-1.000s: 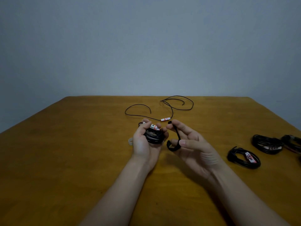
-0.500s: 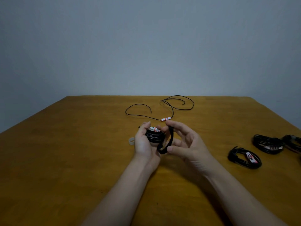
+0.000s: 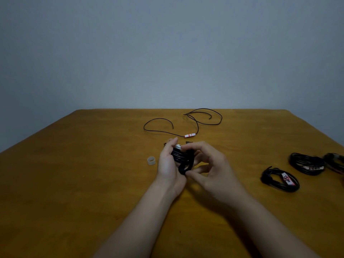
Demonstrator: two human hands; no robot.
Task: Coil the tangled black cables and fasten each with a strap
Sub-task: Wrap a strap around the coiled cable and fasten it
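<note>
Wall (image 3: 167, 53): plain grey-blue, fills the upper half of the view.
Table (image 3: 74, 183): brown wood, bears everything.
Loose cable (image 3: 197, 125): thin, black, uncoiled at the far middle; white-and-orange tag (image 3: 189, 135) near one end, no writing legible.
Right hand (image 3: 214, 168): fingers curled, thumb and fingertips pinching the strap against the bundle.
Left hand (image 3: 168, 164): fingers wrapped round the held coil, above the table centre.
Finished coils: three at the right. Nearest coil (image 3: 275, 183) has a white label (image 3: 286, 178), handwriting that looks like "Type". Second coil (image 3: 306, 163) has a label too blurred to read. Third coil (image 3: 335, 162) is cut by the frame edge.
Held coil (image 3: 177, 155): black, tightly wound, white tag at its top, writing unreadable.
Strap (image 3: 186, 167): black, looped round the coil's right side.
Ring (image 3: 151, 161): small, pale, just left of the left hand.
Change: a second ago the strap hung apart from the coil; now it lies on it, and the ring is fully exposed.
</note>
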